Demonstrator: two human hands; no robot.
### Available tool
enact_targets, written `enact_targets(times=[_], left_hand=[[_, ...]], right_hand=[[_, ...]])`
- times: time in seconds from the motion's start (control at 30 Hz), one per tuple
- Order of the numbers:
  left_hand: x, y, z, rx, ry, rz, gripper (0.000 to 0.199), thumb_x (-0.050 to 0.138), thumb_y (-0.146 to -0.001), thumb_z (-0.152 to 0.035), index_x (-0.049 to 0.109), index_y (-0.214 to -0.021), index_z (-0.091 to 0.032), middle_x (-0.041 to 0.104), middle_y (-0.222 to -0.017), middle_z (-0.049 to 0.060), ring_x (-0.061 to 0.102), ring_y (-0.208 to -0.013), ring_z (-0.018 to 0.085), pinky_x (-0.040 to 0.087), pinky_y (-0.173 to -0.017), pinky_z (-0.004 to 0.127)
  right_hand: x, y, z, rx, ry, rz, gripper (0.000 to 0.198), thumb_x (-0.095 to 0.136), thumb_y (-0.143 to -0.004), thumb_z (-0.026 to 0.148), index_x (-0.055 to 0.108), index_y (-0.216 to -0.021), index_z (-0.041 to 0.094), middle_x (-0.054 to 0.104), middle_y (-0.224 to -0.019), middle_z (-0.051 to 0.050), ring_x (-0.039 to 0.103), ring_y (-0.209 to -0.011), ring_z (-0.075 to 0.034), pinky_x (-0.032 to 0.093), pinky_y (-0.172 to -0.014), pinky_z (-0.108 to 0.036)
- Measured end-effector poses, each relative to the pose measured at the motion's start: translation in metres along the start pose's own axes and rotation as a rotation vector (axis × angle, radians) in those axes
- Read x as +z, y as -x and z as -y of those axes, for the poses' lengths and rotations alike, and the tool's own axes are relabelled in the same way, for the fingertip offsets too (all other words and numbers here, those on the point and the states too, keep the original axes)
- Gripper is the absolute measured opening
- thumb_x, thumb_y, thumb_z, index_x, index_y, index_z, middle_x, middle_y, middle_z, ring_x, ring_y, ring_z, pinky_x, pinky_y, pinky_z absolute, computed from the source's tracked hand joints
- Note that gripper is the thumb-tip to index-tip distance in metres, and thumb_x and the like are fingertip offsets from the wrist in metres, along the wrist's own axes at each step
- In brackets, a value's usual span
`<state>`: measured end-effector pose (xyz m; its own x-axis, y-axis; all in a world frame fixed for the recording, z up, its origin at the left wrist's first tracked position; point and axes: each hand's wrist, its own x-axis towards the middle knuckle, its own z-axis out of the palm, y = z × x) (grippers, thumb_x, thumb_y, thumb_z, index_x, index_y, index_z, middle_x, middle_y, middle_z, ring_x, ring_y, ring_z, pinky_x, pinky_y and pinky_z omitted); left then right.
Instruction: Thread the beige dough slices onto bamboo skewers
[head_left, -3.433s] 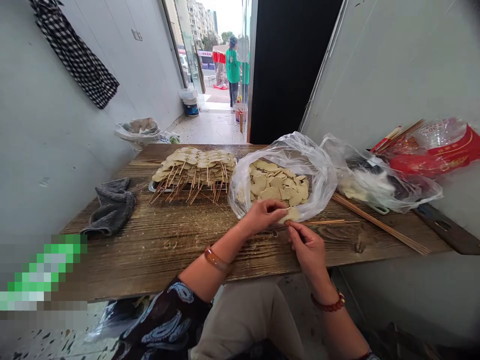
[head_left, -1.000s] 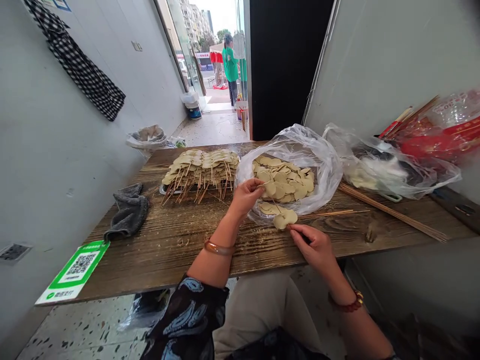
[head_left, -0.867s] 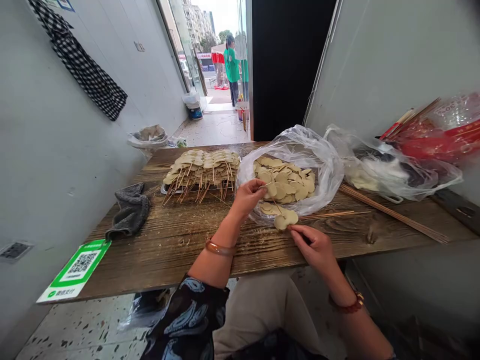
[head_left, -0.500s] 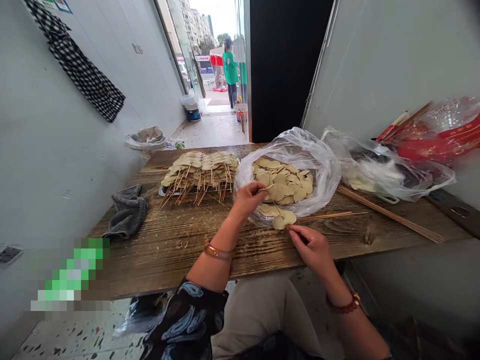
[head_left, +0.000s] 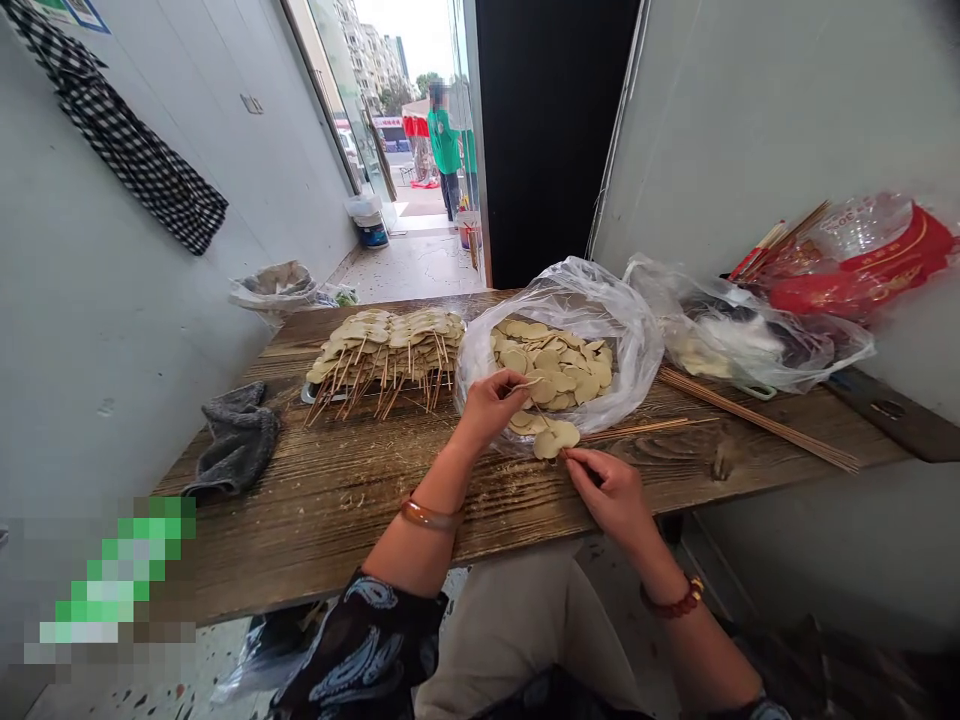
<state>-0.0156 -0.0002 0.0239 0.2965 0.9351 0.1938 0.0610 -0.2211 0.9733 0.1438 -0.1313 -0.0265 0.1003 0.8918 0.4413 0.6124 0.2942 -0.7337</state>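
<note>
My left hand [head_left: 491, 408] is closed in a pinch on a thin, round, pale-yellow slice [head_left: 534, 382], seen nearly edge-on at the near side of a clear plastic bag [head_left: 636, 345]. Lower and to the right, my right hand [head_left: 609, 492] grips the bottom of a thin skewer, with a few slices [head_left: 556, 438] threaded above the fingertips. Much of this skewer is hidden by slices and fingers. Inside the open bag lies a heap of loose slices [head_left: 551, 360]. Left of the bag, filled skewers [head_left: 386, 350] are stacked on a metal tray [head_left: 307, 394], sticks pointing toward me.
Bare skewers [head_left: 757, 418] lie on the wooden table [head_left: 322, 520], right of the bag. A grey cloth [head_left: 236, 438] rests at the left. More plastic bags [head_left: 750, 335] and red packaging [head_left: 862, 270] sit at the back right. A person in green [head_left: 444, 145] stands beyond the doorway.
The whole view has swung slightly to the right, so things appear farther left. Both hands keep nearly the same pose and hold the same things.
</note>
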Motion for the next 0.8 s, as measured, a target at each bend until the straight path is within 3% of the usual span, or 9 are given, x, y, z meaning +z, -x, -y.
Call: enact_targets(times=[0.13, 0.43, 0.8], left_hand=[[-0.001, 0.0005, -0.0008, -0.07, 0.132, -0.05, 0.021, 0.069, -0.062, -0.028, 0.064, -0.076, -0.013, 0.051, -0.058, -0.003, 0.04, -0.053, 0.006, 0.03, -0.05, 0.019], [-0.0011, 0.0032, -0.0065, -0.166, 0.384, -0.003, 0.029, 0.075, -0.057, -0.031, 0.063, -0.074, -0.012, 0.051, -0.055, -0.003, 0.038, -0.047, 0.004, 0.026, -0.045, 0.019], [0.0065, 0.006, -0.0023, -0.203, 0.431, 0.048, 0.028, 0.075, -0.057, -0.031, 0.062, -0.072, -0.012, 0.051, -0.054, -0.003, 0.039, -0.047, 0.004, 0.027, -0.045, 0.019]], right_hand=[[-0.0009, 0.003, -0.001, -0.029, -0.005, 0.002, 0.023, 0.049, -0.089, 0.027, 0.07, -0.096, 0.021, 0.073, -0.095, -0.007, 0.068, -0.087, -0.021, 0.054, -0.077, -0.032], [-0.0016, 0.0048, 0.0, -0.047, -0.02, -0.009, 0.022, 0.05, -0.088, 0.027, 0.071, -0.096, 0.021, 0.073, -0.094, -0.007, 0.068, -0.085, -0.02, 0.054, -0.077, -0.033], [-0.0011, 0.0043, 0.0008, -0.057, -0.004, -0.035, 0.023, 0.05, -0.088, 0.028, 0.071, -0.095, 0.022, 0.073, -0.091, -0.007, 0.069, -0.083, -0.02, 0.054, -0.074, -0.032]])
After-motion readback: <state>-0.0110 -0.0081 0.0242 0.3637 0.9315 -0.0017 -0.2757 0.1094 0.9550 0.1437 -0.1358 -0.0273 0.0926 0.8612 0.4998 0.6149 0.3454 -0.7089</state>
